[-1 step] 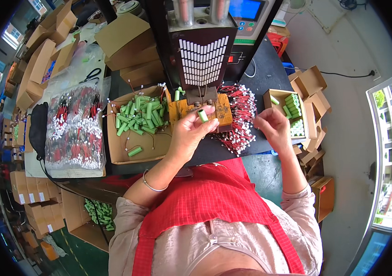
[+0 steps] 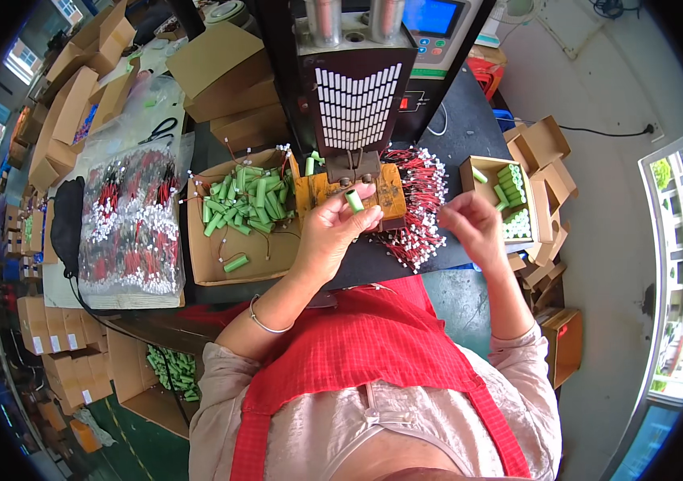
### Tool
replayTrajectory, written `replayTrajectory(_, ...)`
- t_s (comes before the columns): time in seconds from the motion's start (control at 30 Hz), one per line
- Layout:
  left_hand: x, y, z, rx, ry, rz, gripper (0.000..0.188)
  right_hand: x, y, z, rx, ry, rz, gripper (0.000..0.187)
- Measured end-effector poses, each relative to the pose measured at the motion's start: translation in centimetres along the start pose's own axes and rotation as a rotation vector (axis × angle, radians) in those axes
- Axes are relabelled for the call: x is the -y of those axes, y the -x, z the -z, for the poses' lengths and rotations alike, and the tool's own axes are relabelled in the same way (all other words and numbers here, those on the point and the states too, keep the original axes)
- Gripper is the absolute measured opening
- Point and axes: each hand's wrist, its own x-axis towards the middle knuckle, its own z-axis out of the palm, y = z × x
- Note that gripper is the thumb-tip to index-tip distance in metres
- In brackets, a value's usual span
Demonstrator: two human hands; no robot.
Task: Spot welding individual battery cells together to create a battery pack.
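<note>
My left hand grips a green cylindrical battery cell between thumb and fingers, tilted, just in front of a spot-welding machine. Behind the hand lies the machine's yellowish, worn work block. My right hand is closed, thumb and fingertips together, beside the right edge of a pile of red and black wires with white connectors. Whatever it pinches, if anything, is too small to make out. Left of my left hand, a cardboard box holds many green cells, some with wires attached.
A smaller box of green cells stands beyond my right hand. Bagged wire bundles, scissors and a dark cloth item lie at the left. Another box of cells sits low at the left. Open cartons stand at the right.
My right hand has shifted very slightly left toward the wire pile. My left hand keeps holding the battery cell in the same place.
</note>
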Motion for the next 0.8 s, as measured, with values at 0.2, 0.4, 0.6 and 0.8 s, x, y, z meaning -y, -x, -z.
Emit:
replayTrajectory(0.2, 0.4, 0.0, 0.8, 0.044, 0.072, 0.047, 0.023, -1.0, 1.8, -2.7, 0.370, 0.093, -0.049, 0.008)
replayTrajectory(0.4, 0.9, 0.5, 0.3, 0.015, 0.052, 0.009, 0.019, -0.5, 1.0, -7.0, 0.228, -0.201, -0.069, 0.018)
replayTrajectory(0.6, -1.9, -0.5, 1.6, -0.064, -0.875, -0.470, 0.022, 0.4, -1.6, -6.8, 0.172, -0.086, -0.059, 0.017)
replayTrajectory(0.8, -1.2, -2.1, 2.6, -0.068, -1.045, -0.577, 0.022, 1.6, -3.2, -7.3, 0.220, -0.087, -0.155, 0.020)
